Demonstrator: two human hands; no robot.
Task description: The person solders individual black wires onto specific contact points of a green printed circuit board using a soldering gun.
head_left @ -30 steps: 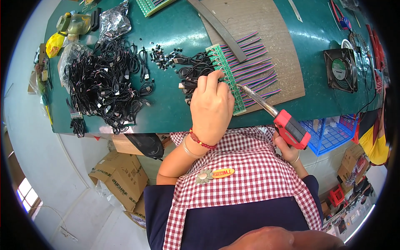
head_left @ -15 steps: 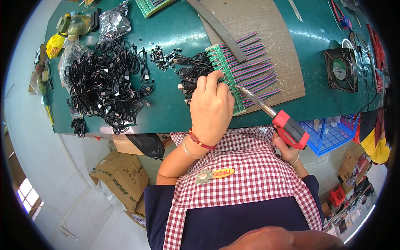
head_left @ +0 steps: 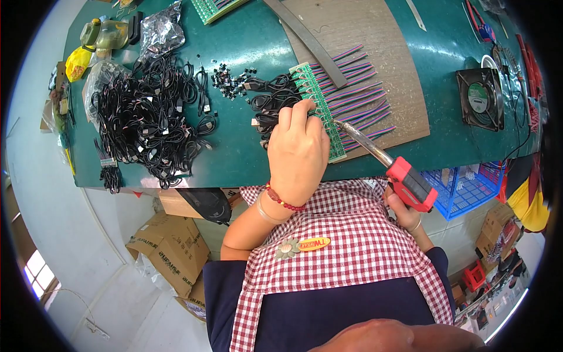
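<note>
The work in hand looks like soldering: wire leads are being joined to a green circuit board strip (head_left: 316, 102), and by the look of it one joint partway along the row is being heated.

Nearest the body, the right hand (head_left: 404, 214) is sitting just off the near edge of the counter (head_left: 246, 158), below and to the right of the strip. It is wrapping closed around the red grip of a soldering iron (head_left: 387, 161), whose metal shaft is angling up and to the left so that the tip is meeting the strip's near edge.

The left hand (head_left: 298, 154) is lying on the counter over the near end of the strip, wrist bent and forearm coming up from the lower edge, a red bead bracelet at the wrist. Its fingers (head_left: 293, 117) are curling down and pressing at the strip beside the iron's tip. Whether they are pinching a wire or solder I cannot tell.

The strip is lying slantwise on a brown work mat (head_left: 375, 53), with coloured ribbon wires (head_left: 360, 97) fanning out to its right. Left of the strip, black cables (head_left: 272, 102) are running off it, and a large heap of black cables (head_left: 149, 117) is lying further left.

The next move, I judge, calls for a steady tip, lifted cleanly and shifted to the neighbouring pad without bridging two joints.
</note>
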